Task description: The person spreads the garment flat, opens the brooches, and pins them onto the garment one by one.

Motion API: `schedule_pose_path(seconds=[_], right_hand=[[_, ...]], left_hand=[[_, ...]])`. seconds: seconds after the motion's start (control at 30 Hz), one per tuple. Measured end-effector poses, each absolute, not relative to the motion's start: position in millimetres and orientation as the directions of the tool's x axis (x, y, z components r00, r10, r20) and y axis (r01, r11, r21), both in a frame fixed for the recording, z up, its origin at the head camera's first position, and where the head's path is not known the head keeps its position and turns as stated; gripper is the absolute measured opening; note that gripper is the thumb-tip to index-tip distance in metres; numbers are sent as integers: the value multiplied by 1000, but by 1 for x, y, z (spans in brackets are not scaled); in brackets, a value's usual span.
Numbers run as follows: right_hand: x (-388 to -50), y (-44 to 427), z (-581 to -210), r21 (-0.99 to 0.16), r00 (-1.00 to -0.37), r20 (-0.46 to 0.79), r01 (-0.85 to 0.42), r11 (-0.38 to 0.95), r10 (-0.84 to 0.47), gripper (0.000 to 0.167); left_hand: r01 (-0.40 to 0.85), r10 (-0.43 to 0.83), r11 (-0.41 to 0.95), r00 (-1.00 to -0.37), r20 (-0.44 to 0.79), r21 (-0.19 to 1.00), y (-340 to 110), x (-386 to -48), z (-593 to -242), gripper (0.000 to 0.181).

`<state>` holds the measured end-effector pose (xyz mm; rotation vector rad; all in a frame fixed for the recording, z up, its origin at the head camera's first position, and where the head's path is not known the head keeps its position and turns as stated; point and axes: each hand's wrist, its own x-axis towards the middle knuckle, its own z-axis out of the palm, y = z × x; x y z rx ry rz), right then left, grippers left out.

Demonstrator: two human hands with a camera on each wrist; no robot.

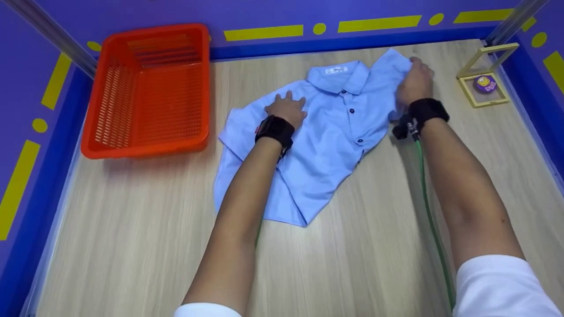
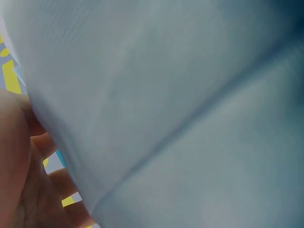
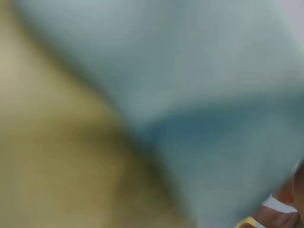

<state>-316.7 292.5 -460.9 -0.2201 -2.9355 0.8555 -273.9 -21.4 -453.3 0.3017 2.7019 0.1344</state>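
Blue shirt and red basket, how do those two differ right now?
The shirt is light-blue cloth; the basket is orange-red and perforated. The shirt lies spread out low, while the basket stands upright with raised sides. The left hand rests on the shirt; neither hand touches the basket. Both are on the tabletop.

Light blue collared shirt (image 1: 326,141), dark buttons (image 1: 352,111) facing up; partly folded, lying askew on pale wood-grain tabletop (image 1: 352,264)
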Motion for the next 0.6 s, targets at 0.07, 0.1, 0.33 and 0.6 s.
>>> schedule_pose_path(seconds=[0.07,0.1,0.33,0.6], right_hand=[[-313,307,-460,-515,-972,-68,226,827,224,66],[-311,313,-460,-491,-965,-102,261,831,243,66],[-302,319,-472,-419,-971,-150,234,877,187,51],[-300,296,-467,-673,-982,-149,189,715,119,46]], left_hand=[[194,233,971,-887,-398,136,-20,-274,-452,54],[197,233,972,-887,-399,131,-20,-275,-452,54],[206,235,972,-886,-399,113,-19,-274,-454,55],[190,224,974,-891,-395,122,-19,-276,-455,54]])
